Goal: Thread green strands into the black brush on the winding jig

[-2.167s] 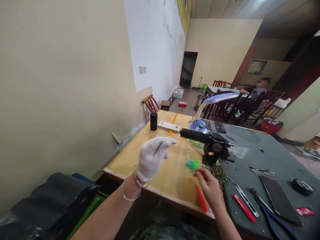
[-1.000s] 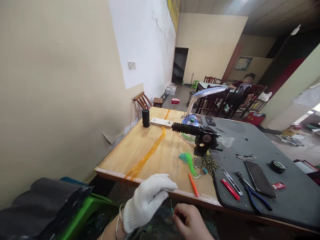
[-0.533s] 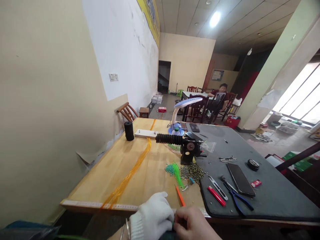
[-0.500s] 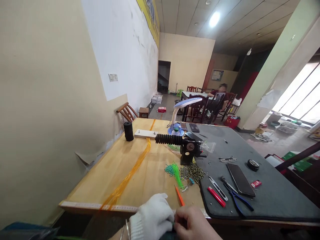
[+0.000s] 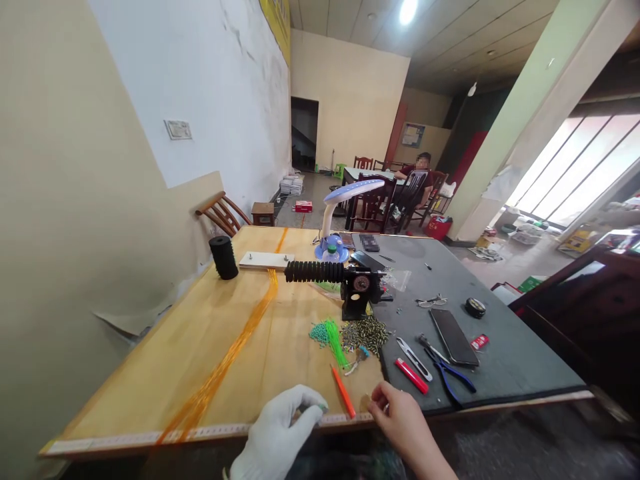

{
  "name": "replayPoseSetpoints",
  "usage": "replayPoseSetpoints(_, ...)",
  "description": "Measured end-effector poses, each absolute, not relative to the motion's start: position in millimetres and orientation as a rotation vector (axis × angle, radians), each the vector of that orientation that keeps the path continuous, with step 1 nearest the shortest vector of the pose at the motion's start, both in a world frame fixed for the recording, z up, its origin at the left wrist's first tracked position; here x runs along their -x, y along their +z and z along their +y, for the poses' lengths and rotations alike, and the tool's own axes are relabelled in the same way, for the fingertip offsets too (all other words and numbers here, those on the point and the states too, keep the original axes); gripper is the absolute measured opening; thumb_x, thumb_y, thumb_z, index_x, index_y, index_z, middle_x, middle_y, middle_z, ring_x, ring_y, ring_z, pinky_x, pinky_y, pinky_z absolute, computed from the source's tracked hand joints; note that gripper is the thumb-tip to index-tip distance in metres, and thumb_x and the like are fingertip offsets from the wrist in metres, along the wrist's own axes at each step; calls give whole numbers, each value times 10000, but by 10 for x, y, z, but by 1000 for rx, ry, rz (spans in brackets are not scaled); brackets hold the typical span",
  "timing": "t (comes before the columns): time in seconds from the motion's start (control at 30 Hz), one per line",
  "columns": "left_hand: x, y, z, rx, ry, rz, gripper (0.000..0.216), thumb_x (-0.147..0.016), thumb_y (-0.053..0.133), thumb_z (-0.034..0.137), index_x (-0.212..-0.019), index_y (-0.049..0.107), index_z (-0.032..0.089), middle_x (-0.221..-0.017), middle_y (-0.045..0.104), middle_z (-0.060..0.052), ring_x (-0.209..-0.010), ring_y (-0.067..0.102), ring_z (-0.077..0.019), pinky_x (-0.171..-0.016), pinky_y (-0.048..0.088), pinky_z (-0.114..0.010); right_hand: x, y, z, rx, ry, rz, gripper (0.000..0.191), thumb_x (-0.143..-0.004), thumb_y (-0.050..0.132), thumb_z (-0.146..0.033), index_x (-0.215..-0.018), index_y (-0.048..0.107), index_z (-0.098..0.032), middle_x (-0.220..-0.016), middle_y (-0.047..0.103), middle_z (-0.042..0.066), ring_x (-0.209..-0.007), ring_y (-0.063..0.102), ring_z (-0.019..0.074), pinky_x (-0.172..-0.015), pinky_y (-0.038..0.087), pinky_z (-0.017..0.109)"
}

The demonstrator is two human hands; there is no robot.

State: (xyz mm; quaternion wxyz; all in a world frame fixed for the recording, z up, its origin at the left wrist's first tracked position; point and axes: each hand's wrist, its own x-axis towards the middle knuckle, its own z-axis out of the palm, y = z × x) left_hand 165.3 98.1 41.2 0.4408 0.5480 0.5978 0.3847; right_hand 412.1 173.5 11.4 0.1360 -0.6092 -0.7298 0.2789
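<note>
My left hand [image 5: 280,430], in a white knitted glove, is at the table's front edge, thumb and forefinger pinched on a tiny greenish piece too small to name. My bare right hand [image 5: 403,420] is to its right, fingertips pinched together; what they hold, if anything, I cannot make out. Between the hands lies a slim orange pen-like tool [image 5: 343,392]. Beyond it are a bunch of bright green strands [image 5: 335,343], a small heap of teal beads [image 5: 319,333] and a larger pile of dark, gold-toned small pieces [image 5: 371,332].
A black device with a ribbed roller [image 5: 315,272] stands mid-table before a blue-white lamp [image 5: 331,250]. Orange strands [image 5: 245,340] run to the front edge. On the grey mat [image 5: 520,373] lie snips [image 5: 414,360], a red lighter [image 5: 411,376], blue-handled pliers [image 5: 450,379] and a phone [image 5: 454,337]. A person sits far back.
My hands, together at the table edge before, have moved apart, left hand to the left and right hand to the right. The whole view has shifted, so the table appears further left.
</note>
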Motion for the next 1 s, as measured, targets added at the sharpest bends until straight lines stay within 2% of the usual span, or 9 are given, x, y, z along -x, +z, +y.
replayPoseSetpoints(0.17,-1703,404,1009,-1352,978,1495,177,-871,544,326,-830,679,219,-869,726,2,-867,661,-193,-812,485,-276,-3934,94,1820,1972,655,-2215,75,-828,595,-168,-821,670,-164,-837,747,105,-808,681,244,-661,365,279)
replayPoseSetpoints(0.4,-1688,338,1031,-1275,1016,1475,173,-862,542,305,-832,679,205,-786,720,5,-802,677,-187,-781,498,-273,-3885,136,2037,2017,637,-2319,174,-799,536,-64,-785,703,-109,-897,736,220,-906,689,342,-703,400,335)
replayPoseSetpoints(0.5,-1684,276,1049,-1227,1036,1460,162,-853,548,287,-845,678,191,-773,720,-7,-795,677,-188,-788,494,-277,-3911,176,2053,1983,679,-2320,197,-784,507,-31,-732,678,-115,-870,737,207,-895,694,316,-707,425,322)
replayPoseSetpoints(0.57,-1689,265,1071,-1159,1070,1430,174,-844,560,305,-843,676,175,-764,716,-21,-784,671,-194,-781,494,-287,-3921,201,2018,1929,777,-2314,197,-794,492,-34,-742,650,-138,-799,740,135,-803,705,244,-670,448,273)
replayPoseSetpoints(0.63,-1695,279,1103,-1064,1122,1379,196,-826,583,334,-815,670,159,-746,708,-34,-767,660,-199,-764,494,-295,-3906,210,1946,1779,1046,-2174,151,-837,482,-96,-793,610,-162,-742,721,64,-679,691,181,-590,463,226)
replayPoseSetpoints(0.7,-1695,295,1144,-980,1166,1312,218,-797,615,357,-791,670,147,-739,705,-45,-756,651,-203,-751,495,-301,-3849,194,1847,1504,1315,-1928,111,-882,509,-234,-818,579,-175,-723,689,38,-630,667,164,-538,474,212)
replayPoseSetpoints(0.77,-1691,292,1185,-935,1199,1261,238,-773,644,372,-793,678,137,-748,710,-55,-755,648,-205,-754,497,-307,-3746,154,1737,1230,1427,-1713,238,-886,570,-403,-830,590,-173,-729,665,47,-650,655,174,-545,495,226)
replayPoseSetpoints(0.87,-1685,239,1228,-937,1238,1252,251,-772,666,384,-794,685,135,-754,712,-57,-765,645,-207,-773,499,-313,-3524,63,1587,1042,1357,-1591,382,-885,584,-550,-891,650,-173,-784,675,75,-666,647,170,-571,519,236)
replayPoseSetpoints(1.0,-1692,141,1241,-955,1282,1240,253,-786,688,397,-799,682,144,-769,712,-47,-777,638,-201,-762,506,-296,-3234,-75,1475,960,1099,-1551,397,-919,535,-549,-827,680,-192,-986,680,112,-656,625,144,-538,512,216)
